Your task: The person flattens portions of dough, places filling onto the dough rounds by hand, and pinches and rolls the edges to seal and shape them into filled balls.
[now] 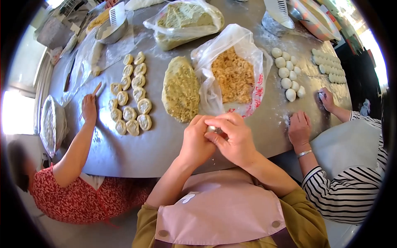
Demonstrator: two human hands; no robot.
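In front of my apron, at the table's near edge, my left hand (195, 141) and my right hand (235, 138) meet around a small pale piece of dough (211, 129). My left fingers curl about it from one side while my right fingers and thumb pinch over it; much of it is hidden. Just beyond my hands lies a greenish slab of filling (180, 89) with light bits in it. To its right an opened plastic bag (256, 78) holds crumbly orange-brown filling (233, 76).
Flat dough rounds (139, 93) lie in rows at left, near a co-worker's hand (89, 108) holding a thin stick. Smooth dough balls (283, 72) and small shaped pieces (328, 66) sit at right, by another co-worker's hands (300, 128). A bagged green mass (186, 22) lies behind.
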